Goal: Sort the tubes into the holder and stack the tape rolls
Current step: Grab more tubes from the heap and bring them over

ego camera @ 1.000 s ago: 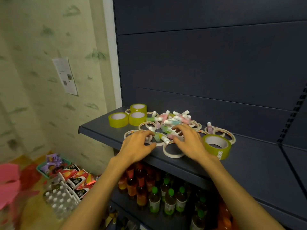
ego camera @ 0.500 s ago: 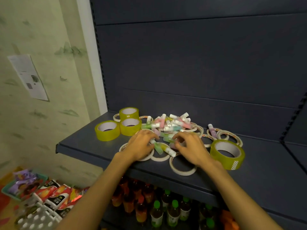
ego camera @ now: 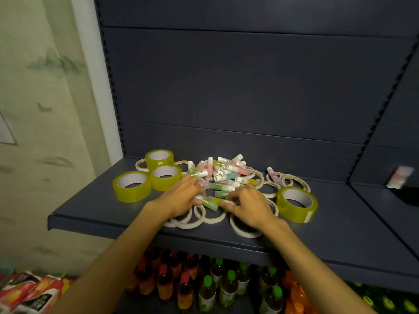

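Both hands work at the centre of the frame over the near edge of the dark shelf (ego camera: pixel 95 207): the left hand (ego camera: pixel 181 198) and the right hand (ego camera: pixel 247 206) each pinch an end of a yellow-green tube (ego camera: pixel 210 201), held level between them just above the flat white tape rings (ego camera: pixel 212 217). Their fingertips are curled under and partly hidden, and the ring beneath the right wrist is half covered. Behind the hands lies the loose heap of tubes (ego camera: pixel 223 173), pink, green and white, its far side hard to sort out. Three yellow tape rolls (ego camera: pixel 149 177) sit at centre left, one upon another, and a fourth yellow roll (ego camera: pixel 297 203) stands just right of the right hand. A blurred packet (ego camera: pixel 400 180) at the right edge is unreadable. Bottles (ego camera: pixel 215 288) crowd the lower shelf, cut off at the bottom.
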